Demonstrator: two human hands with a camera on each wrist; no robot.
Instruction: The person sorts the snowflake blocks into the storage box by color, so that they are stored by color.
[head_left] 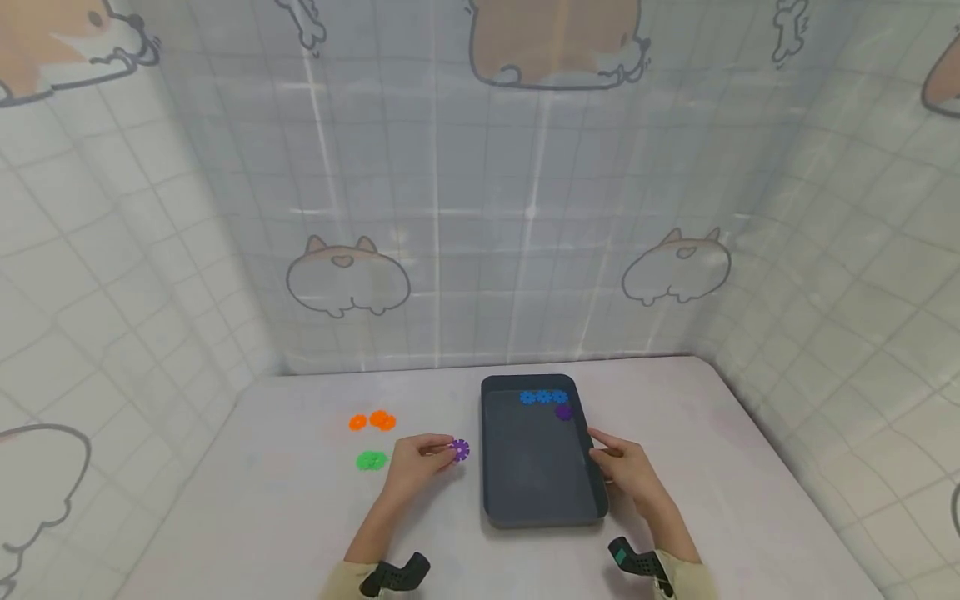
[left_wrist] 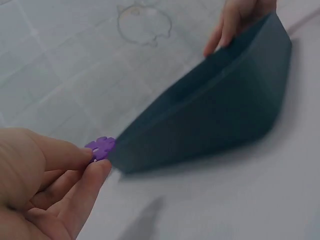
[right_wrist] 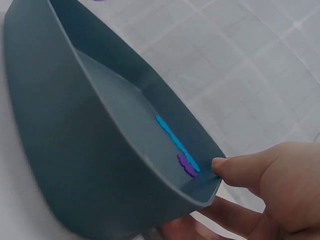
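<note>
My left hand pinches a purple snowflake-shaped plastic disc between thumb and fingertips, just left of a dark grey tray. With the thumb over the rim and the fingers outside, my right hand grips the tray's right wall. Inside the tray, three blue snowflake discs lie in a row along the far end. Close below the row's right end sits another purple disc, seen in the right wrist view against the blue ones.
Left of the tray on the white table lie orange discs in a small group. Nearer to me are overlapping green discs, beside my left hand. A patterned curtain surrounds the table at the back and sides.
</note>
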